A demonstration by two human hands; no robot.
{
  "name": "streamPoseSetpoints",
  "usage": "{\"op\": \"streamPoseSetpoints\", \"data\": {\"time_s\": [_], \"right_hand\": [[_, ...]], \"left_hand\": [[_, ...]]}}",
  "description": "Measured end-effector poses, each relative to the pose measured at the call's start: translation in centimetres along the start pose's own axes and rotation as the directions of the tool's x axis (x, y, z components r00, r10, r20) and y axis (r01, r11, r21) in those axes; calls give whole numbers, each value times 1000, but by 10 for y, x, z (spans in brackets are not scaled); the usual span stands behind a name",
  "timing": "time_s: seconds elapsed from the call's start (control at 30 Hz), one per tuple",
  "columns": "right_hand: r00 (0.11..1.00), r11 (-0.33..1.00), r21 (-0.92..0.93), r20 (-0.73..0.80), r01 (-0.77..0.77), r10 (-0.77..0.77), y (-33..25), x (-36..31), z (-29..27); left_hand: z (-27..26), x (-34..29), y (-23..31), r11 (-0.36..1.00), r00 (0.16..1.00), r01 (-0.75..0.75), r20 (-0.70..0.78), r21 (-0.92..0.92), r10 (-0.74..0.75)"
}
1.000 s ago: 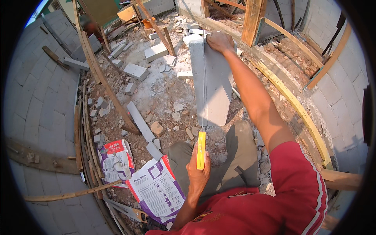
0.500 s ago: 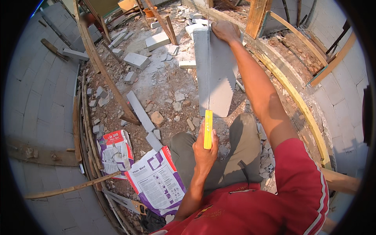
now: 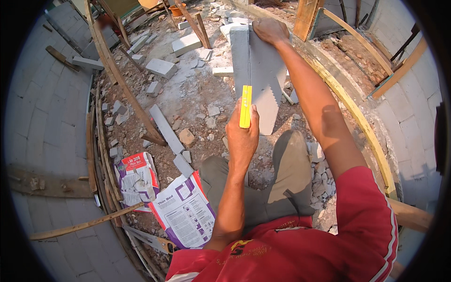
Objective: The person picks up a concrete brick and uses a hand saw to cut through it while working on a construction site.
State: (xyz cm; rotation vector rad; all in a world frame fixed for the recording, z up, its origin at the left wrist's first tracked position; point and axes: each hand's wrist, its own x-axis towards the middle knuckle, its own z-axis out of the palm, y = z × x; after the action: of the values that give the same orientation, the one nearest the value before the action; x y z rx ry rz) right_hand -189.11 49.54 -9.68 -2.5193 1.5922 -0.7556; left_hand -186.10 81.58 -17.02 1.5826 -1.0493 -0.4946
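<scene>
On the near side of the slab [image 3: 264, 77], in the left hand [image 3: 242, 136], the saw handle [image 3: 245, 107]; on its far top corner, the right hand [image 3: 270, 30]. To its left on the ground, a strip of block [image 3: 167, 129], then a slanting timber [image 3: 124, 89], then poles [image 3: 100, 145] along the left wall [image 3: 37, 122]. Nearer and left of it, two sacks [image 3: 185, 211] side by side and, nearer still, a second saw [image 3: 145, 238]. Behind and left of it, loose blocks [image 3: 187, 44] and, farther, a bucket [image 3: 175, 10]. To its right, a long beam [image 3: 357, 121], then the right wall [image 3: 416, 131].
</scene>
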Motion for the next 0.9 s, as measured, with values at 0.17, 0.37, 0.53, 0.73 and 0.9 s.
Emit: {"op": "streamPoseSetpoints", "data": {"time_s": [0.17,0.37,0.53,0.73,0.9], "right_hand": [[997,1000,7,-74,-12,13,3,10,0],[998,1000,14,-64,26,-25,-13,-2,9],[998,1000,7,-61,0,0,3,4,4],[1000,1000,15,-21,0,0,-7,3,13],[998,1000,21,-61,-23,24,3,8,19]], "left_hand": [[-11,-91,-38,973,963,-231,-135,23,232],[6,8,1,996,992,-76,-109,-52,70],[8,-73,-15,992,982,-117,-153,-40,109],[-5,12,17,990,987,135,81,31,-137],[3,-61,-10,999,996,-24,-89,-40,20]]}}
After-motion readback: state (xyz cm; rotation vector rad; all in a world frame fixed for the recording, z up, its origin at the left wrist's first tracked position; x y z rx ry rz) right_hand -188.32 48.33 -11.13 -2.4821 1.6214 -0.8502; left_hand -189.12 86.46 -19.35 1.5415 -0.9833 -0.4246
